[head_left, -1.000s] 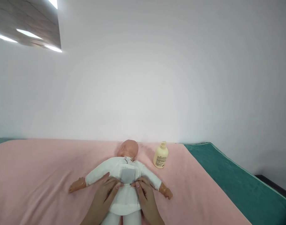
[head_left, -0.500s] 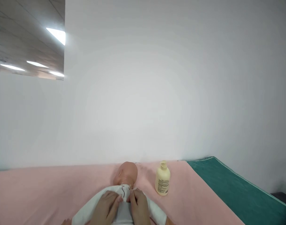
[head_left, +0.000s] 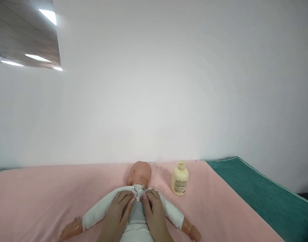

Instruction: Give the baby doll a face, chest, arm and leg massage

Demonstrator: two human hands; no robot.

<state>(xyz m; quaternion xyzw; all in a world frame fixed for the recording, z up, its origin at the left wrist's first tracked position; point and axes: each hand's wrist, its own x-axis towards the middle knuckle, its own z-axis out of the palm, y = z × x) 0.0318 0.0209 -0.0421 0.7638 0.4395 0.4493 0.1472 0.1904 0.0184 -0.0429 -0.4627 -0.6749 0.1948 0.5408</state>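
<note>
A doll (head_left: 139, 173) lies on a pink cloth (head_left: 43, 195), its head toward the wall and its arms spread wide. White fabric covers its body and arms, and a dark curved line shows just below the neck. My left hand (head_left: 119, 211) is on the left of the doll's upper body, thumb and fingers pinched together at the white fabric. On the right side my right hand (head_left: 155, 211) pinches the fabric likewise, a short gap from the left. A smooth pale grey-white patch shows between the hands.
A pale yellow pump bottle (head_left: 180, 179) with printed text stands on the pink cloth, right of the doll's head. Green material (head_left: 265, 195) shows at the right. Behind the cloth rises a white wall (head_left: 149, 84).
The view has tilted down, so more of the doll's arms and both its hands show. My hands are slightly lower relative to the doll's neck, still pinching the fabric.
</note>
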